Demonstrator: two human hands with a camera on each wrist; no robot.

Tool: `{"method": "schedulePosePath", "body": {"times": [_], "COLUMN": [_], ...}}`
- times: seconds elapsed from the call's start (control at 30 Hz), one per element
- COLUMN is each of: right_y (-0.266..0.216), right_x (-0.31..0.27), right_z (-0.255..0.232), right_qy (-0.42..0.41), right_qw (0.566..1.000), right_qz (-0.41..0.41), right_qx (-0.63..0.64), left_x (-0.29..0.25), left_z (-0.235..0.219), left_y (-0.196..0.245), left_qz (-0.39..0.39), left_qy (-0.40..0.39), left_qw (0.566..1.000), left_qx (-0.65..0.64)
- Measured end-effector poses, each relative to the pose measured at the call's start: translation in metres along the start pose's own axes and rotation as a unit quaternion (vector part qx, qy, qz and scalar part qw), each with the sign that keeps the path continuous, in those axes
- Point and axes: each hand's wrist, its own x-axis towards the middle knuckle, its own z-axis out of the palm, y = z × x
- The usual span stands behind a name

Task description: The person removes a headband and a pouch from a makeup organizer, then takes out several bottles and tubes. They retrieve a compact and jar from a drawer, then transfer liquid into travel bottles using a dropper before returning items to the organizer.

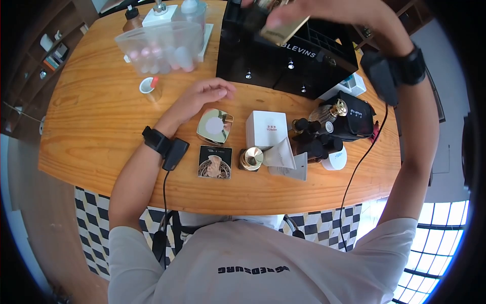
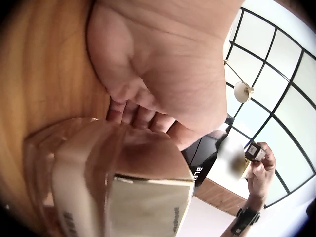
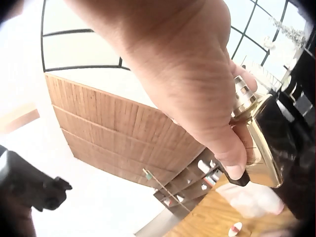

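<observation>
My right hand (image 1: pixel 324 12) is raised over the black organizer box (image 1: pixel 248 58) and grips a gold-edged perfume bottle (image 1: pixel 284 33). In the right wrist view the thumb presses the side of the bottle (image 3: pixel 257 140), below its metallic neck. My left hand (image 1: pixel 200 97) rests on the wooden table with relaxed fingers, holding nothing. Just in front of it stands a gold and pale green square compact (image 1: pixel 215 133), which looms large in the left wrist view. A patterned powder palette (image 1: pixel 215 163) lies nearer the table edge.
A white box (image 1: pixel 266 126), a gold-capped bottle (image 1: pixel 251 159), squeeze tubes (image 1: pixel 281 154) and several dark bottles crowd the right. A black case (image 1: pixel 357 119) stands beside them. At left are a small cup (image 1: pixel 148 87) and a translucent container (image 1: pixel 162 33). Cables hang from both wrists.
</observation>
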Motion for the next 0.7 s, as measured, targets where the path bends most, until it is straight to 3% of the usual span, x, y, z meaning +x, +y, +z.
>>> {"method": "schedulePosePath", "body": {"times": [0.07,0.1,0.13,0.2,0.3,0.53,0.7], "right_y": [-0.031,0.000,-0.015,-0.005,0.004,0.012,0.018], "right_x": [-0.002,-0.005,-0.005,-0.007,-0.017,-0.030,-0.039], "right_z": [0.014,0.068,0.071,0.108,0.144,0.176,0.175], "right_qy": [-0.075,0.038,-0.026,-0.057,-0.123,-0.219,-0.212], "right_qw": [0.995,0.994,0.991,0.982,0.977,0.967,0.975], "right_qz": [0.011,-0.092,-0.042,-0.052,-0.035,0.016,0.052], "right_qx": [-0.066,-0.047,-0.126,-0.171,-0.168,-0.128,-0.037], "left_x": [0.000,0.000,0.000,-0.001,0.000,0.000,0.000], "left_z": [-0.003,-0.004,-0.003,-0.001,-0.003,0.000,-0.003], "left_y": [0.002,0.003,0.003,0.002,0.000,0.000,-0.003], "left_qz": [-0.014,-0.027,-0.026,-0.026,-0.023,-0.024,-0.048], "left_qy": [0.002,0.004,0.004,0.002,-0.013,-0.018,-0.015], "left_qw": [1.000,0.999,0.999,1.000,1.000,1.000,0.999], "left_qx": [-0.009,-0.018,-0.019,-0.011,0.004,0.007,0.017]}}
